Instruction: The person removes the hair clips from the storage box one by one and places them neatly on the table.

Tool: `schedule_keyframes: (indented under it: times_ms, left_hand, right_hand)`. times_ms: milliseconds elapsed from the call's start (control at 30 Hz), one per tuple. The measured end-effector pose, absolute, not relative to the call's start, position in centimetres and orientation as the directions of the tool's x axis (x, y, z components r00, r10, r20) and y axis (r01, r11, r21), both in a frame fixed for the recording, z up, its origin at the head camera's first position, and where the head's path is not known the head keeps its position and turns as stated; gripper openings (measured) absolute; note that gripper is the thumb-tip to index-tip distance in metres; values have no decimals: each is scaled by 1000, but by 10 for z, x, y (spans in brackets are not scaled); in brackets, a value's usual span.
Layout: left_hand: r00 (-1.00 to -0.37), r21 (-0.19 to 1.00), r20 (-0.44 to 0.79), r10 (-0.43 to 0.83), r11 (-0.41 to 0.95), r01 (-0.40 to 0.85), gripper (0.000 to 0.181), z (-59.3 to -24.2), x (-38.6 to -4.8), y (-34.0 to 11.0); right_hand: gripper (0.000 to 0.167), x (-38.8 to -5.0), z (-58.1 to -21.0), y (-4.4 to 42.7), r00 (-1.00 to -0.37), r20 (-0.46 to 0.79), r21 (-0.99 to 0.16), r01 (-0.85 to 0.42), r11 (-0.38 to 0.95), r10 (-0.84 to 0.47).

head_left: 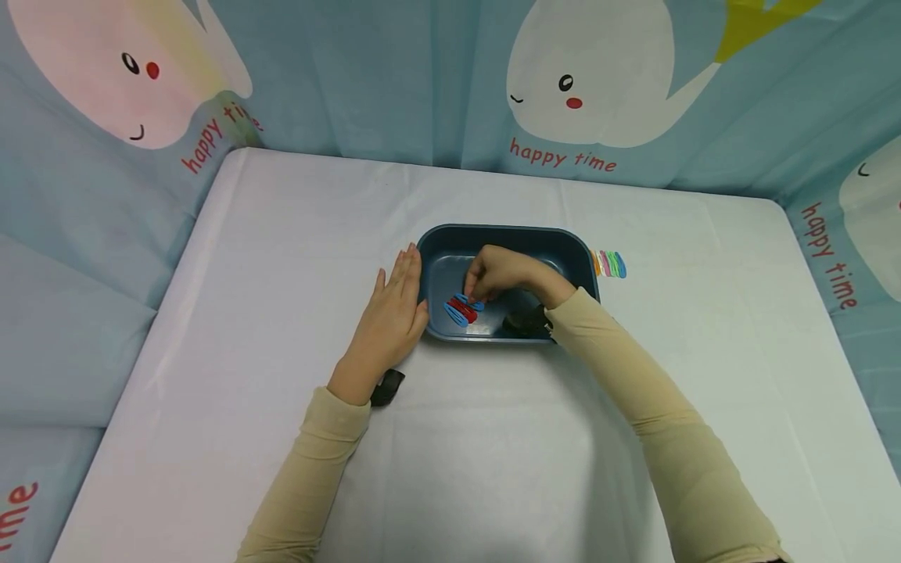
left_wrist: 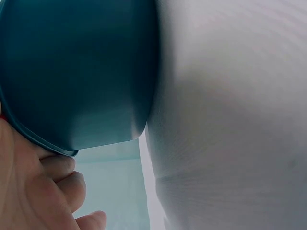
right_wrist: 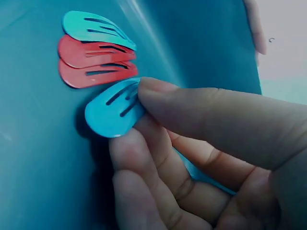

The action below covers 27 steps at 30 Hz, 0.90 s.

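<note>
Inside the dark blue plastic basin [head_left: 436,274], my right hand [head_left: 501,272] pinches a blue snap hair clip [right_wrist: 112,112] between thumb and fingertips. Beside that clip, two red hair clips [right_wrist: 88,74] and another blue-green clip [right_wrist: 91,26] lie side by side on the basin floor. A light blue strip [right_wrist: 194,170] shows between the curled fingers of the right hand; what it is cannot be told. My left hand [head_left: 389,317] rests against the basin's left rim with its fingers straight. In the left wrist view the basin's outer wall [left_wrist: 81,72] stands beside the fingers.
A row of several hair clips [head_left: 609,264] in orange, pink, green and blue lies just outside the basin's right end. White cloth [head_left: 281,258] covers the table, and blue curtains [head_left: 380,78] with whale prints hang around it. Black devices sit at both wrists.
</note>
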<state>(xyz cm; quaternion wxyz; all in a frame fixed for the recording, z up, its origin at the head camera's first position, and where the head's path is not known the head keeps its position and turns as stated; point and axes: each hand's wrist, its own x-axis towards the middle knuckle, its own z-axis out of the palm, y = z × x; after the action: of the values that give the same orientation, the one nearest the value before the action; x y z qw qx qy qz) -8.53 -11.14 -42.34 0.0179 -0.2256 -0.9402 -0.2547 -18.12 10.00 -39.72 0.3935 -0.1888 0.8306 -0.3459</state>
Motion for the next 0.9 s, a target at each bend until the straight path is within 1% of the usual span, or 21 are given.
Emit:
schedule_keyframes:
  times_ms: [300, 567, 900]
  left_hand:
    - [-898, 474, 145, 416, 767, 432, 65, -424, -86, -111]
    - [-899, 466, 150, 411, 773, 430, 66, -424, -86, -110]
    - [-901, 470, 152, 407, 772, 428, 66, -424, -86, -111]
  right_hand:
    - [5, -181, -390, 104, -639, -475, -763, -45, 645, -605]
    - [6, -180, -380, 111, -655, -434, -827, 17, 562, -619]
    - [8, -177, -366, 126, -692, -375, -861, 13, 509, -617]
